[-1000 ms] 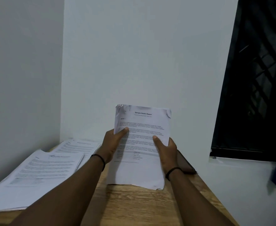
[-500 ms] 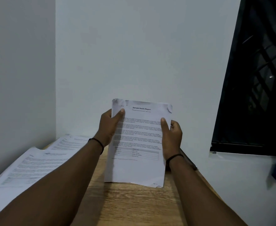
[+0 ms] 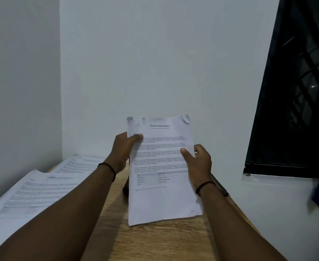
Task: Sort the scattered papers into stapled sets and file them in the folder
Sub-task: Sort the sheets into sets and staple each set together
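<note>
I hold a set of printed sheets upright over the wooden table, its top page headed "Sample Health Report". My left hand grips its left edge near the top, thumb on the front. My right hand grips the right edge at mid-height, thumb on the page. The top corners are curled. A dark flat thing, perhaps the folder, lies behind my right wrist, mostly hidden.
Two piles of printed papers lie on the left of the table: a near pile and a far pile by the wall corner. A dark barred window is at the right, with a white sill below it.
The set has tilted, its bottom swinging right. My left hand shifted along the left edge and my right hand slid lower on the right edge.
</note>
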